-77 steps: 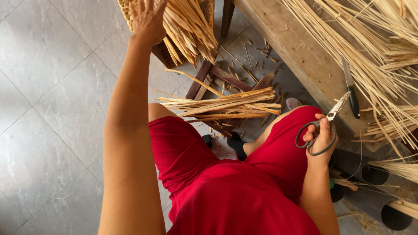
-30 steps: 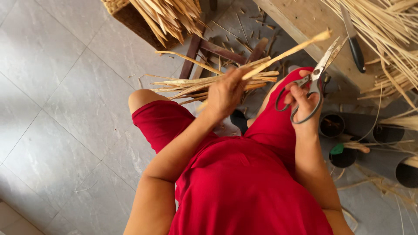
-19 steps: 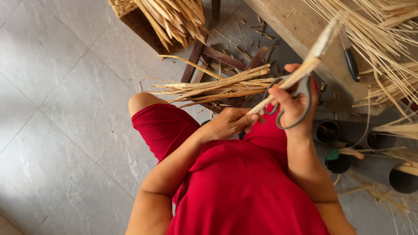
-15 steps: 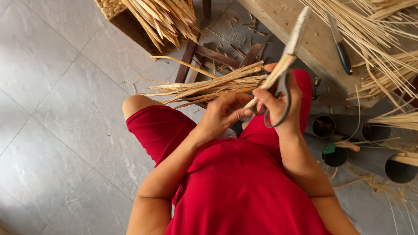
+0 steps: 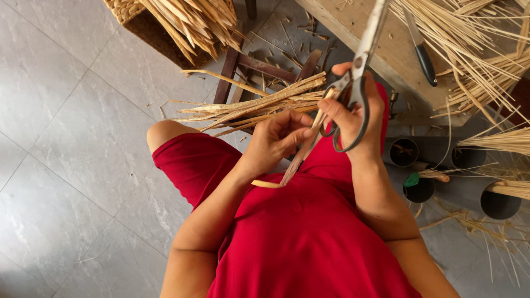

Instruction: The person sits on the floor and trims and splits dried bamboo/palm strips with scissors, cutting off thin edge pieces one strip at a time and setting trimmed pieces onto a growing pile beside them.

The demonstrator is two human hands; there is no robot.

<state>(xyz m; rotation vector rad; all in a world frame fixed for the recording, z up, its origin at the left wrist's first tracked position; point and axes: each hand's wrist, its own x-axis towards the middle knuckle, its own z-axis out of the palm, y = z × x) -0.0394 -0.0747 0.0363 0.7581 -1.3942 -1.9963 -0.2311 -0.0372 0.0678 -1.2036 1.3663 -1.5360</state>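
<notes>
My left hand (image 5: 274,139) grips a thin pale bamboo strip (image 5: 293,163) that slants down over my red lap. My right hand (image 5: 353,126) holds large metal scissors (image 5: 361,60) by their loop handles, blades pointing up toward the workbench, and its fingers also pinch the upper part of the same strip. The two hands are close together above my knees.
A loose bundle of bamboo strips (image 5: 259,106) lies across dark wooden slats on the grey tile floor. A woven basket full of strips (image 5: 185,19) stands at the top. The wooden bench (image 5: 389,49) carries a black-handled knife (image 5: 421,51) and thin splints. Dark tubes (image 5: 419,187) stand at right.
My left hand came down from the basket with a strip and brought it to my lap. The right hand with the scissors moved in to meet it and took hold of the strip.
</notes>
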